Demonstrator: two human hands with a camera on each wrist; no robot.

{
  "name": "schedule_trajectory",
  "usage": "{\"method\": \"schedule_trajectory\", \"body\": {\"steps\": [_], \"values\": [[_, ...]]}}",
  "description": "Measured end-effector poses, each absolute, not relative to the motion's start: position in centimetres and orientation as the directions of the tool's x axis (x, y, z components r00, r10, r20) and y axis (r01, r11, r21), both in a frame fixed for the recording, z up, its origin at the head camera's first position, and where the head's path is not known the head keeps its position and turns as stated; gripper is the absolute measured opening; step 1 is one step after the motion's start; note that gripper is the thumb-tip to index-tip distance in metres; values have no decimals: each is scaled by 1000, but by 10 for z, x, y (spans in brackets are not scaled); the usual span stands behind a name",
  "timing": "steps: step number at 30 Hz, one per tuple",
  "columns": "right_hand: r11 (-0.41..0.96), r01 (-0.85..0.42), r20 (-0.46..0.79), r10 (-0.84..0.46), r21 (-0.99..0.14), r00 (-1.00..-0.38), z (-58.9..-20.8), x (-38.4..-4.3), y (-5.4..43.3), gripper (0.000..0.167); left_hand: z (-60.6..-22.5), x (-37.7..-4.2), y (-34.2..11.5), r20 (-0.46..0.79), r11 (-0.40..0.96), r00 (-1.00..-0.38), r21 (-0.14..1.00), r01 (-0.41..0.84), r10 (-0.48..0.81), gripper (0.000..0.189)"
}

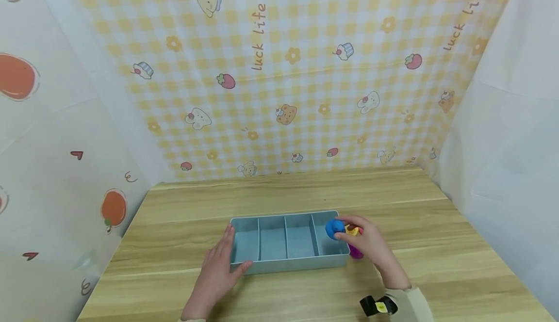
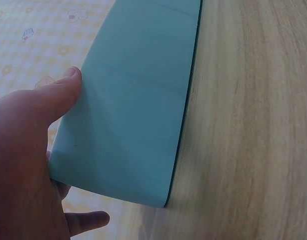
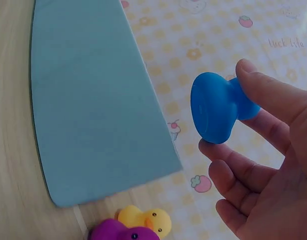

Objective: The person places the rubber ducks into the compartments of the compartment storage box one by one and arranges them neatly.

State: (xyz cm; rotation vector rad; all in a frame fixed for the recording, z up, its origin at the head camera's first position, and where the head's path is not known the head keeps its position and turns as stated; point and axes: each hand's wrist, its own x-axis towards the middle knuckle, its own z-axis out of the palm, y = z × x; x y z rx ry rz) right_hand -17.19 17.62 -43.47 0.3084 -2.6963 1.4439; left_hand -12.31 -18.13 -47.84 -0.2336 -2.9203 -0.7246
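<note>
A light blue-green box (image 1: 297, 265) with several compartments in a row sits on the table. My left hand (image 1: 218, 268) rests on its left end, fingers straight along the end wall and thumb against the front wall. In the left wrist view the thumb (image 2: 61, 97) touches the upper edge of the box. Over the rightmost compartment, my right hand (image 1: 369, 242) pinches a blue toy duck (image 1: 334, 230) between thumb and fingers. The right wrist view shows the duck's flat base (image 3: 203, 112) turned toward the box, clear of its wall.
Just right of the box stand a yellow toy duck (image 3: 146, 220) and a purple toy duck (image 3: 121, 232); a bit of something pinkish red shows behind my right hand. The wooden table (image 1: 279, 193) meets a checked cloth backdrop (image 1: 279, 118), with pale sheets at both sides.
</note>
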Motion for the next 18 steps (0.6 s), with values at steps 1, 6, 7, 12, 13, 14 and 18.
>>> {"method": "schedule_trajectory", "body": {"steps": [1,6,7,12,13,14,18], "values": [[537,-212,155,-149,-817,-977,-435,-173,175,37,-478,-123,-181,156,873,-980,454,179,120,92],[519,-204,136,-166,-830,-977,-435,-175,166,36,-477,-123,-181,153,873,-980,452,182,125,93],[515,-207,135,-174,-832,-975,-435,-175,165,36,-477,-123,-181,154,873,-980,453,183,125,93],[511,-219,149,-175,-831,-973,-433,-178,157,37,-477,-124,-181,165,872,-978,452,187,124,92],[514,-221,151,-175,-829,-973,-432,-178,155,37,-477,-124,-181,167,872,-978,451,188,125,92],[513,-221,152,-172,-830,-973,-432,-178,153,37,-477,-123,-182,168,873,-978,450,189,126,92],[512,-207,141,-164,-834,-976,-432,-179,145,37,-478,-123,-182,167,871,-978,453,190,126,92]]}}
